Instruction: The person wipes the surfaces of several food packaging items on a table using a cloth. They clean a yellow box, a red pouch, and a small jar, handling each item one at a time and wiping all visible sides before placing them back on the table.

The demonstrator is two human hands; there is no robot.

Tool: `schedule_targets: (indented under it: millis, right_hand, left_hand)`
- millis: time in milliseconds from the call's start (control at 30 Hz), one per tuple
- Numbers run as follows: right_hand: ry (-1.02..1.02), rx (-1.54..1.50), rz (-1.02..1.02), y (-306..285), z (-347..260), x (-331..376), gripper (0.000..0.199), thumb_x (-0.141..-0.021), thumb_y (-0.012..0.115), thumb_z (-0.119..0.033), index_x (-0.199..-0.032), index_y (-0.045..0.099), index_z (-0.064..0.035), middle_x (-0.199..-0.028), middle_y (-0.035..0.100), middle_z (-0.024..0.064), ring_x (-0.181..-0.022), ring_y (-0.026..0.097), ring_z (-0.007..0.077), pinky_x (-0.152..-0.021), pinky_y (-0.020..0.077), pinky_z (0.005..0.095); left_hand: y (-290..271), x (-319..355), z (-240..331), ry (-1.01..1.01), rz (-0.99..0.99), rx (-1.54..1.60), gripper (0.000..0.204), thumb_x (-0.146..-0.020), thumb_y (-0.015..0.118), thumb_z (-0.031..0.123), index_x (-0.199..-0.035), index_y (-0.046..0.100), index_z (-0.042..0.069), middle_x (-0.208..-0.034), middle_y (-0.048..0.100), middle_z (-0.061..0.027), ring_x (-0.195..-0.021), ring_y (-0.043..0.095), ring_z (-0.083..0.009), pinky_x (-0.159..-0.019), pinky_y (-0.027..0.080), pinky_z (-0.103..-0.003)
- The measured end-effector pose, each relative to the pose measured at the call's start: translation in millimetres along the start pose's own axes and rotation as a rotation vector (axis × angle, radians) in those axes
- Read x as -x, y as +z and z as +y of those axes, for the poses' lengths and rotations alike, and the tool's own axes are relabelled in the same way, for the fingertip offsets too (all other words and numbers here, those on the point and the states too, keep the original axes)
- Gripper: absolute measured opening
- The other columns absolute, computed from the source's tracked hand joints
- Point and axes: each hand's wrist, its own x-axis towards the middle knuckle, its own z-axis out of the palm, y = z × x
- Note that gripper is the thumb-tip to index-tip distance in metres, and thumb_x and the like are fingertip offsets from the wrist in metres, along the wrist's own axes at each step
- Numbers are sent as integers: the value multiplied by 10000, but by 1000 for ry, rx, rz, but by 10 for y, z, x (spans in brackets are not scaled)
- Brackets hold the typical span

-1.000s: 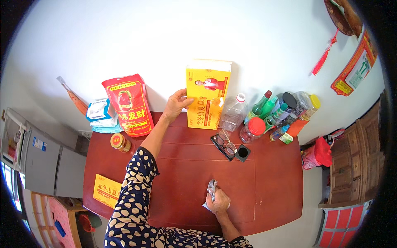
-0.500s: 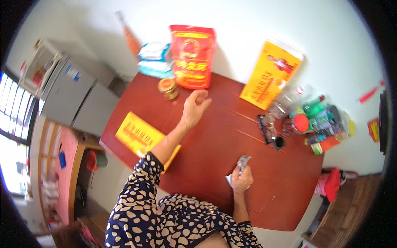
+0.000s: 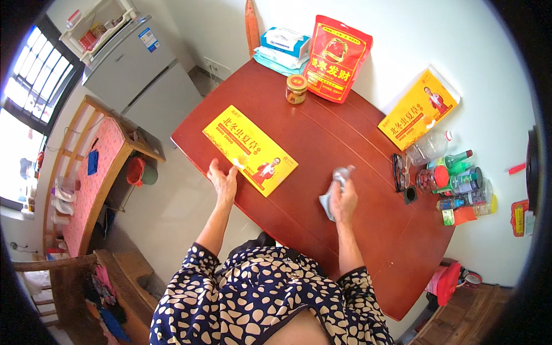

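My left hand (image 3: 223, 180) is at the table's near left edge, fingers apart and nothing in them. Its fingertips are close to a flat yellow box (image 3: 250, 150) lying on the reddish-brown table (image 3: 299, 221); whether they touch it I cannot tell. My right hand (image 3: 345, 201) grips a crumpled grey-blue cloth (image 3: 326, 201) over the middle of the table. Beyond the box stands a small glass jar (image 3: 296, 90) with a gold-and-red lid. A red pouch (image 3: 338, 57) leans upright against the wall behind that jar.
Packs of wipes (image 3: 284, 45) are stacked at the far corner. A second yellow box (image 3: 418, 109) leans on the wall. Along the right side lie eyeglasses (image 3: 401, 172), a clear plastic bottle (image 3: 430, 146), a red-lidded jar (image 3: 432, 178) and several bottles. A grey fridge (image 3: 135, 75) stands left.
My left hand has drawn back from near the red pouch to beside the flat yellow box. The right hand, still gripping the cloth, is a little farther forward. The whole view has shifted.
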Motion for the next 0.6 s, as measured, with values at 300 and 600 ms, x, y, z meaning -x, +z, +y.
schedule_targets:
  millis: [300,600]
  right_hand:
    - [277,-253,-461,908,-461,271,461,-853,595,-343,-1132,554,21,-1011,631,277,-974,623,385,-824,476,442]
    - [397,-440,-255,389,-22,221,264,-858,627,-168,-1079,598,-25,-826,608,-8,-666,517,67,-565,428,254]
  left_hand:
    - [-24,-1709,-207,219,-208,-1,668,-866,598,205,-1417,294,-21,-1430,336,-244,-1360,272,-369,-1113,257,-427]
    - [-87,-352,24,389,-182,-331,665,-716,794,289,-1227,463,20,-1129,486,-198,-1077,460,-364,-925,393,-455]
